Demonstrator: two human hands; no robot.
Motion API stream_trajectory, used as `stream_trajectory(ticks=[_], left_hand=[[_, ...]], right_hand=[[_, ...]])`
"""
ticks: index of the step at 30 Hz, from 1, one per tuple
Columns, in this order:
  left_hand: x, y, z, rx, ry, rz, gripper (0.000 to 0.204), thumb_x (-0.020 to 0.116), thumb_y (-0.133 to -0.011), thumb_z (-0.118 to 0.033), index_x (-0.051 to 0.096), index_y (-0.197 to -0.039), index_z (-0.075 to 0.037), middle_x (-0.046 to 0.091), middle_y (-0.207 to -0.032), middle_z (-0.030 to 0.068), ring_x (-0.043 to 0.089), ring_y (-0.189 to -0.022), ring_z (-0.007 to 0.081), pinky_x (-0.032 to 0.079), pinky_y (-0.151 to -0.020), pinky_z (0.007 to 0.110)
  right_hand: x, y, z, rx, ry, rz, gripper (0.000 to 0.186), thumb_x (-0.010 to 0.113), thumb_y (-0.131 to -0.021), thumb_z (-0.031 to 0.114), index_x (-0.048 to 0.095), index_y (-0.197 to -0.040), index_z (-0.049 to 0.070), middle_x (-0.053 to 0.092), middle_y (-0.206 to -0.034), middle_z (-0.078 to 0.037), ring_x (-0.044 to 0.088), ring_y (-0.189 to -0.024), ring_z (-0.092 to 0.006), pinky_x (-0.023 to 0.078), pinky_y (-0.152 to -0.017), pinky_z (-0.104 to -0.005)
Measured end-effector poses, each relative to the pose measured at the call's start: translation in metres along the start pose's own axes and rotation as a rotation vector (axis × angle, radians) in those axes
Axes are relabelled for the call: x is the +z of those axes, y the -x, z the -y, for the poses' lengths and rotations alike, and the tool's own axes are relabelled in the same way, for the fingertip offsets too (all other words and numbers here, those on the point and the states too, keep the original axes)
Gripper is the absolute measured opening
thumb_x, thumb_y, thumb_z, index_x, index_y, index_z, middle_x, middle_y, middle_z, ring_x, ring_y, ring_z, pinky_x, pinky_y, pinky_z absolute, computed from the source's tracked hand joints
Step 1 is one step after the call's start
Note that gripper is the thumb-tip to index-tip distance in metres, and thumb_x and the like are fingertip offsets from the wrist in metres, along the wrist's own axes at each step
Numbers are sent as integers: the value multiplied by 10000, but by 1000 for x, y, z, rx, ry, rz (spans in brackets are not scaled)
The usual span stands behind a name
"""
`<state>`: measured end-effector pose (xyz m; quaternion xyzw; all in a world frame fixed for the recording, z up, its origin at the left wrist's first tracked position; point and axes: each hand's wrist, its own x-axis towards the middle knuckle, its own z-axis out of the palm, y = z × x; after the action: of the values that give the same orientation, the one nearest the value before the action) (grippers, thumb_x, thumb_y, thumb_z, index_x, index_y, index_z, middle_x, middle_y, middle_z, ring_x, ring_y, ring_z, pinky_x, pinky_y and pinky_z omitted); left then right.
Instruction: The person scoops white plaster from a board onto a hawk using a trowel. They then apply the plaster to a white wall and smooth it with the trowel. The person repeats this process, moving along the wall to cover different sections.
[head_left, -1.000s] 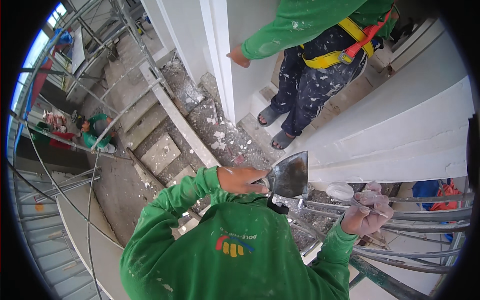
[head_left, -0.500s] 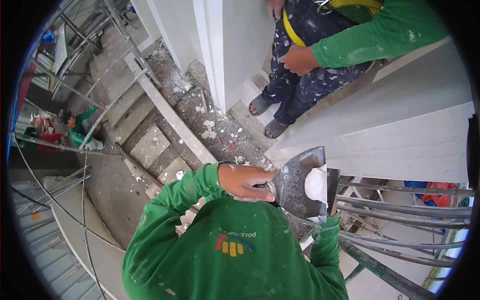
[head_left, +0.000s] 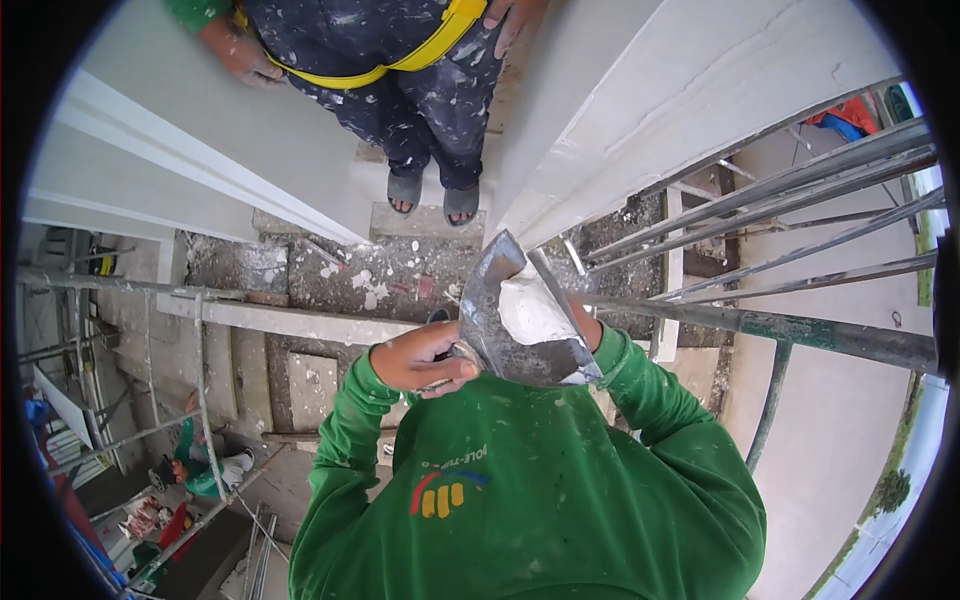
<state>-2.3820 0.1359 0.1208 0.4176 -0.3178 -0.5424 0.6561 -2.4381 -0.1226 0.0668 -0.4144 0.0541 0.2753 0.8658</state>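
My left hand (head_left: 418, 358) is closed round the handle of a wide putty knife (head_left: 487, 300), held in front of my chest. On its flared, stained metal blade sits a thick lump of white putty (head_left: 535, 308). My right hand (head_left: 588, 322) is beside the blade's right edge, mostly behind it, so its fingers are hidden. A dark, straight-edged flat piece (head_left: 556, 278) shows behind the blade near that hand; I cannot tell what it is or whether the hand grips it.
A co-worker in paint-spotted dark trousers (head_left: 400, 120) with a yellow strap stands ahead between pale walls (head_left: 650, 130). Metal scaffold rails (head_left: 760, 322) run along the right. Debris (head_left: 370, 285) litters the floor beyond a long plank (head_left: 300, 321). Another person (head_left: 205, 470) is low at left behind scaffolding.
The view has swung to the right, and the co-worker now appears left of centre with hands at the sides. The putty knife stays in my left hand, its blade tilted more.
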Motion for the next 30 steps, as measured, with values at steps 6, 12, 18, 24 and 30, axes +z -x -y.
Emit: stream_trajectory(ticks=[6,12,18,24,30], left_hand=[[-5,10,-4,-53,15,-195,438,507,-982,-141,329,-1359,-7,521,-734,52,475,-491,93,385,-432,242],[-18,14,-11,-177,-133,-597,429,507,-977,-118,355,-1367,-24,482,-650,17,429,-459,67,380,-431,230],[-18,-2,-51,-208,-239,-585,327,530,-960,-111,440,-1246,20,546,-796,53,492,-489,80,393,-417,230],[-19,-5,-71,-237,-339,-427,304,516,-954,-67,452,-1232,37,557,-830,74,487,-482,79,390,-399,227],[0,4,-94,-44,-214,-726,251,557,-946,-107,466,-1144,17,539,-728,60,481,-484,89,376,-385,230]], right_hand=[[-55,23,-31,42,597,-740,449,615,-933,341,526,-1200,-10,611,-1052,-60,555,-920,-128,467,-811,-287],[-42,56,-25,-196,816,-1093,303,684,-867,165,629,-1130,25,613,-1002,-84,564,-874,-148,449,-777,-301],[56,40,63,-888,1975,-883,377,678,-726,110,703,-1093,196,610,-1007,36,578,-877,-123,389,-815,-394],[93,21,79,-931,2179,-727,356,625,-708,225,720,-1051,217,639,-1076,76,582,-891,-121,305,-844,-424],[77,29,62,-779,2039,-643,438,644,-691,116,699,-1104,250,626,-1086,93,568,-929,-97,333,-815,-396]])
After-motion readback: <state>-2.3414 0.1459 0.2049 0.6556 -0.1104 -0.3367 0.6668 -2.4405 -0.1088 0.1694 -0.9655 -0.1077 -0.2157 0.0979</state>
